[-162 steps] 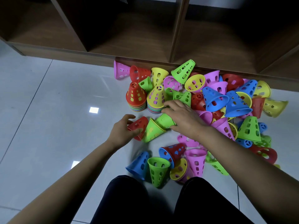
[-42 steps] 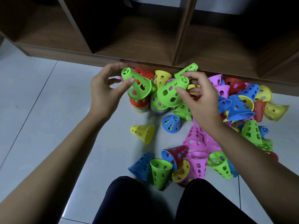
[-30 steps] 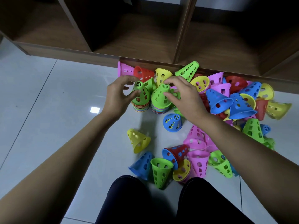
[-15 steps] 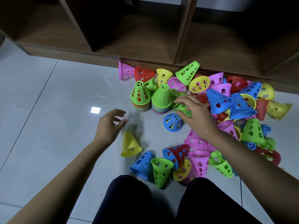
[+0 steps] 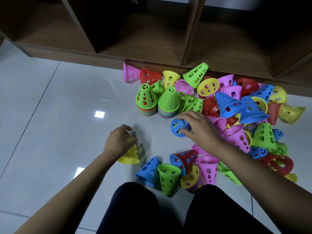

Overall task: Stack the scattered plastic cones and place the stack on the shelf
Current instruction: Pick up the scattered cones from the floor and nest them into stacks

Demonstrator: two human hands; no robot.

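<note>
Two upright stacks of cones stand side by side on the floor, the left stack [image 5: 146, 102] and the right stack [image 5: 168, 103], each topped by a green cone. My left hand [image 5: 119, 141] curls over a yellow cone [image 5: 130, 155] lying on the tiles. My right hand [image 5: 196, 128] grips a blue cone [image 5: 179, 127] lying on its side just below the right stack. Several loose cones in pink, red, yellow, green and blue lie in a heap [image 5: 236, 105] to the right. The wooden shelf [image 5: 146, 36] runs along the top.
A small cluster of cones, with a blue one [image 5: 148, 169] and a green one [image 5: 168, 176], lies close to my knees [image 5: 135, 208]. Light grey floor tiles [image 5: 50, 115] spread to the left. The shelf's base board [image 5: 84, 56] borders the heap.
Both hands let go of the green cones now topping the two stacks and dropped lower. My left hand closed over the yellow cone, and my right took hold of the blue cone.
</note>
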